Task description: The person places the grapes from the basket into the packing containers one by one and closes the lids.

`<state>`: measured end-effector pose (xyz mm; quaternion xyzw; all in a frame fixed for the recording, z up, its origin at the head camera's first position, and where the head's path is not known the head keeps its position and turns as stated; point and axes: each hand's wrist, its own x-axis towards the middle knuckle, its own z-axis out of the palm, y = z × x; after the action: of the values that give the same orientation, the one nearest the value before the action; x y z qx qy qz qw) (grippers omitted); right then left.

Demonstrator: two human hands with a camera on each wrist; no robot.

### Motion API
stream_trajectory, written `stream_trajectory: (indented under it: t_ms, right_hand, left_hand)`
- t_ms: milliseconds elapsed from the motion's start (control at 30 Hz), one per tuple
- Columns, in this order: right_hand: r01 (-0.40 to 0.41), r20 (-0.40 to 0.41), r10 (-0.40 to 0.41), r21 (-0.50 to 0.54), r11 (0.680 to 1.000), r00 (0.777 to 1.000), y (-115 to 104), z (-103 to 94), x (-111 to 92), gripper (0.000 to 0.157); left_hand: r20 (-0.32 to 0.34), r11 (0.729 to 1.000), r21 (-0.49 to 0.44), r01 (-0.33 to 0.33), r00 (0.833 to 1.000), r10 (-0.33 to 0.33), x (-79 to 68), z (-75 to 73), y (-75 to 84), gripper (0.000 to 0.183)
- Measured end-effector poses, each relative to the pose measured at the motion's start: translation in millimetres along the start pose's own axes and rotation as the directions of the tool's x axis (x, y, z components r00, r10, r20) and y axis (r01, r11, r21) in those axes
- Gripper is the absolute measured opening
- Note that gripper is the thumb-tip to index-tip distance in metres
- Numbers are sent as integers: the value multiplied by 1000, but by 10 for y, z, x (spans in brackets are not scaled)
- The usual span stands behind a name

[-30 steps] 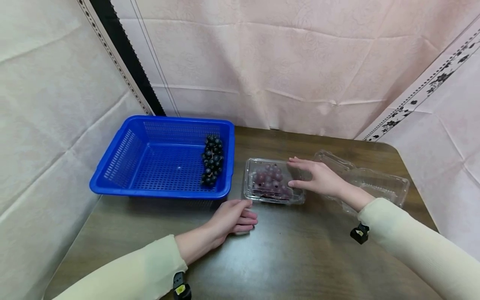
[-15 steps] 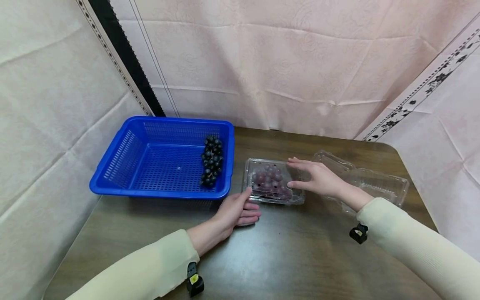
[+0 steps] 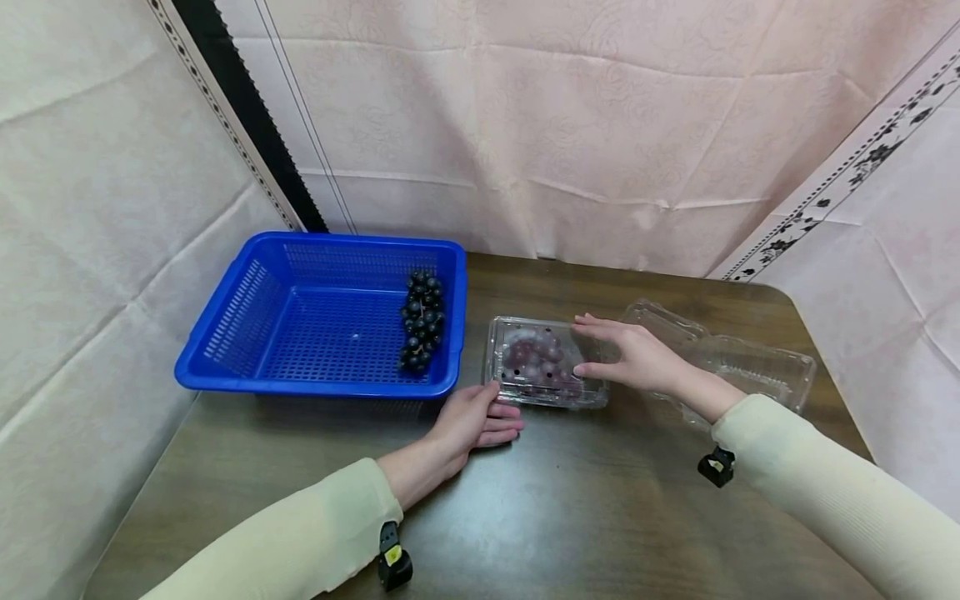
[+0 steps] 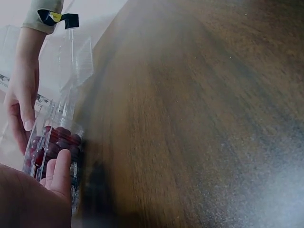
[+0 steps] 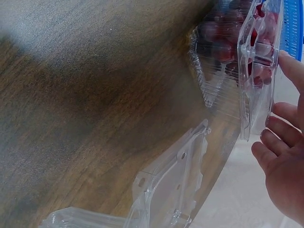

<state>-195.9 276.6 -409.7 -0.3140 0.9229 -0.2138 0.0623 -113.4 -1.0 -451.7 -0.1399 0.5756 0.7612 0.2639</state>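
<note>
A clear plastic clamshell box (image 3: 555,398) with its lid down stands on the table, and red-purple grapes (image 3: 534,357) show through it. My right hand (image 3: 633,354) lies over the lid's right side, thumb and fingers spread at the surface. At the front left corner is my left hand (image 3: 472,423), palm turned inward, thumb tip right at the rim and the other fingers extended along the front. In the left wrist view the grapes (image 4: 59,140) sit just beyond the left fingertips. The right wrist view shows the right fingers (image 5: 285,130) relaxed beside the lid.
A blue plastic basket (image 3: 322,387) stands at the left with a bunch of dark grapes (image 3: 422,321) along its right side. Behind the right forearm lies an opened, clear plastic container (image 3: 787,367). Cloth curtains (image 3: 600,125) hang around the table (image 3: 570,517).
My left hand has moved right and slightly up to the box's front left corner, its thumb now at the rim. The right hand and box have hardly moved.
</note>
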Motion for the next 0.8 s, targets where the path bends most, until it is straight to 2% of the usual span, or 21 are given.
stream_trajectory:
  t_ms: [200, 367, 533, 667, 800]
  right_hand:
    - [-8, -9, 8, -4, 1000, 1000, -25, -19, -11, 71]
    - [-95, -56, 95, 14, 995, 994, -61, -91, -100, 71]
    - [-164, -78, 168, 64, 984, 983, -79, -156, -281, 62]
    - [-212, -50, 220, 133, 968, 974, -85, -187, -413, 57]
    - [-250, -5, 253, 151, 956, 967, -103, -208, -511, 56]
  left_hand:
    - [-11, 1000, 13, -5, 1000, 5, 14, 5, -4, 39]
    - [-25, 1000, 10, -4, 1000, 4, 23, 22, 3, 36]
    - [-25, 1000, 7, 5, 1000, -4, 22, 35, 17, 35]
    - [-29, 1000, 2, 9, 1000, -9, 22, 37, 25, 35]
    - [-28, 1000, -6, 9, 1000, -9, 29, 34, 26, 34]
